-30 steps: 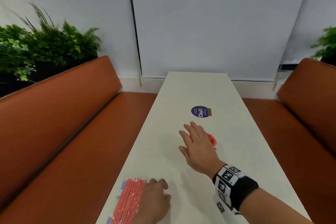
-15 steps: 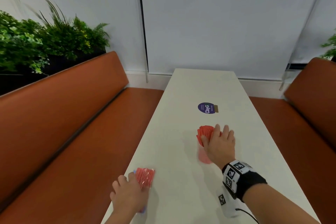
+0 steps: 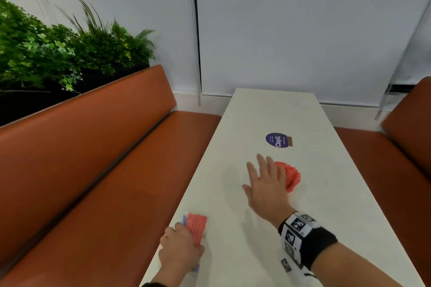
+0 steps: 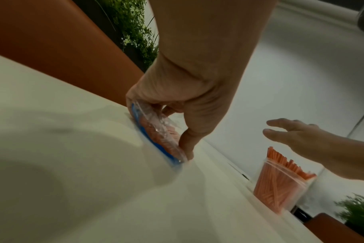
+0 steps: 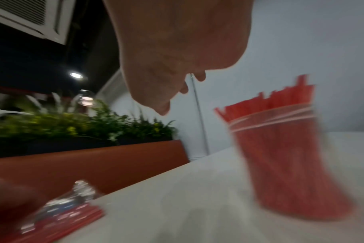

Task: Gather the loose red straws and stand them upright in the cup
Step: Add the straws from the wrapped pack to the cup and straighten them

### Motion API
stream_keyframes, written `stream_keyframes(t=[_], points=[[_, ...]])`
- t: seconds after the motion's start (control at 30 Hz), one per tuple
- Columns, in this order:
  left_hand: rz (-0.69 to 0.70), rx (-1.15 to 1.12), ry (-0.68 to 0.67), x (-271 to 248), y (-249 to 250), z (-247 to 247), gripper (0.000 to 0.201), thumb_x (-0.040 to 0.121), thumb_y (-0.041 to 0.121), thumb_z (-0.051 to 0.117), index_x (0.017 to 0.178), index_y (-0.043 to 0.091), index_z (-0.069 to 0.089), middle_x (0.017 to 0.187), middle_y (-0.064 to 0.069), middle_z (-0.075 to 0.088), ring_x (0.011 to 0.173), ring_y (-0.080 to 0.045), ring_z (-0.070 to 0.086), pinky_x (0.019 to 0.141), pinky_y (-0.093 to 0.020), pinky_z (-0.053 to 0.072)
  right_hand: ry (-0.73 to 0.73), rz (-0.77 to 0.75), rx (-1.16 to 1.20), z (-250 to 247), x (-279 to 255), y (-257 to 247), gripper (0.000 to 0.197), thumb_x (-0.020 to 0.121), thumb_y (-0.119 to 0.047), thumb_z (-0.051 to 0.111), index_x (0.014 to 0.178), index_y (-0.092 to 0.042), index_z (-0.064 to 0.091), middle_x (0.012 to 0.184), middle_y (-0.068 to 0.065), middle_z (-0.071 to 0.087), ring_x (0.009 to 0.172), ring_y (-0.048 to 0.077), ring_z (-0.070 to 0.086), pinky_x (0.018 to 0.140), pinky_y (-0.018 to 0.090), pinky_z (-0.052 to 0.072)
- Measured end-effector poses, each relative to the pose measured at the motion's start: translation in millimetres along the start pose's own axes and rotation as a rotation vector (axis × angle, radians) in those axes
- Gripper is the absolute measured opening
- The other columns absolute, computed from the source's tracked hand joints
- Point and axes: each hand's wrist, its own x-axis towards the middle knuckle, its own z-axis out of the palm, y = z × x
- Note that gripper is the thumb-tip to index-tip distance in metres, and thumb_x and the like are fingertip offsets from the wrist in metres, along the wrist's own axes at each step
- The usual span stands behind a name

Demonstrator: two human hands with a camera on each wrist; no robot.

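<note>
A clear cup packed with upright red straws stands mid-table, also seen blurred in the right wrist view as the cup. My right hand hovers just left of the cup with fingers spread, holding nothing. Near the table's left front edge my left hand grips a clear plastic packet of red straws, thumb and fingers curled round it. The packet has a blue strip and rests against the tabletop.
The long white table carries a round purple sticker beyond the cup. Orange benches run along both sides, with green plants behind the left backrest. White blinds close off the far end.
My right hand let go of the cup and moved to its left, fingers now spread. The left hand keeps gripping the straw packet near the table's left edge.
</note>
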Motion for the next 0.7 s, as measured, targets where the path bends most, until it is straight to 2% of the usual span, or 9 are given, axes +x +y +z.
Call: stream_keyframes(t=[0.13,0.17,0.27,0.3,0.33,0.43,0.5,0.6,0.7], points=[[0.023,-0.048,-0.091,8.1,-1.0,-1.3,0.061,0.067,0.045,0.072,0.113,0.014,0.045,0.112,-0.004,0.058,0.104,-0.022,0.060,0.089,-0.033,0.052,-0.064,-0.100,0.029,3.0,-25.8,-37.7,0.059,0.059,-0.039,0.077,0.109,-0.012,0.064,0.127,0.017,0.059,0.115,0.038,0.056,0.084,0.049,0.052],[0.025,-0.039,-0.099,9.4,-1.3,-1.0,0.060,0.069,0.042,0.071,0.115,0.014,0.045,0.111,-0.002,0.060,0.102,-0.021,0.061,0.088,-0.032,0.052,-0.082,-0.125,0.041,5.7,-33.2,-43.6,0.057,0.057,-0.039,0.078,0.106,-0.012,0.065,0.126,0.016,0.060,0.114,0.037,0.056,0.082,0.047,0.053],[0.042,-0.014,-0.129,11.7,-0.8,2.5,0.070,0.072,0.029,0.066,0.135,0.020,0.037,0.107,0.001,0.062,0.094,-0.019,0.061,0.085,-0.028,0.052,-0.195,-0.174,0.094,12.9,-55.3,-55.7,0.053,0.048,-0.036,0.078,0.095,-0.013,0.068,0.117,0.013,0.064,0.106,0.033,0.058,0.076,0.041,0.056],[0.044,-0.016,-0.127,10.9,0.0,2.3,0.066,0.072,0.026,0.063,0.133,0.020,0.038,0.107,0.001,0.062,0.093,-0.019,0.061,0.085,-0.028,0.051,-0.248,-0.186,0.111,15.4,-62.0,-59.0,0.050,0.047,-0.034,0.077,0.092,-0.014,0.068,0.113,0.011,0.066,0.103,0.031,0.060,0.074,0.039,0.056],[0.042,-0.021,-0.118,10.3,0.3,2.6,0.059,0.074,0.026,0.059,0.130,0.020,0.042,0.107,-0.001,0.061,0.094,-0.019,0.061,0.086,-0.028,0.051,-0.302,-0.203,0.128,15.7,-67.0,-61.7,0.046,0.050,-0.031,0.075,0.092,-0.013,0.067,0.111,0.010,0.065,0.102,0.030,0.058,0.074,0.037,0.055],[0.070,-0.049,-0.103,4.3,2.9,0.1,0.041,0.081,0.027,0.053,0.120,0.024,0.045,0.109,-0.002,0.061,0.097,-0.019,0.060,0.086,-0.029,0.050,-0.411,-0.211,0.255,17.4,-78.4,-67.0,0.033,0.084,-0.018,0.051,0.113,-0.002,0.055,0.123,0.017,0.048,0.114,0.035,0.042,0.089,0.040,0.040],[0.100,-0.081,-0.113,2.0,8.3,-0.9,0.036,0.082,0.022,0.055,0.117,0.022,0.047,0.111,-0.001,0.062,0.101,-0.020,0.062,0.088,-0.030,0.050,-0.505,-0.127,0.389,17.9,-81.8,-66.2,0.034,0.095,-0.020,0.038,0.120,0.000,0.050,0.126,0.019,0.044,0.117,0.033,0.042,0.090,0.037,0.036],[0.182,-0.192,-0.172,-6.3,19.6,-3.4,0.037,0.083,0.028,0.059,0.117,0.023,0.047,0.113,-0.001,0.064,0.100,-0.019,0.062,0.089,-0.029,0.048,-0.600,0.035,0.670,12.8,-83.4,-64.3,0.038,0.097,-0.028,0.041,0.121,0.001,0.048,0.120,0.020,0.056,0.109,0.028,0.054,0.086,0.030,0.039],[0.325,-0.324,-0.242,-14.5,35.2,-1.1,0.034,0.085,0.036,0.056,0.115,0.023,0.046,0.108,0.002,0.065,0.098,-0.016,0.063,0.092,-0.032,0.050,-0.656,0.234,0.961,12.7,-84.4,-59.0,0.048,0.092,-0.039,0.051,0.126,-0.008,0.041,0.107,0.006,0.065,0.093,0.013,0.057,0.082,0.022,0.041]])
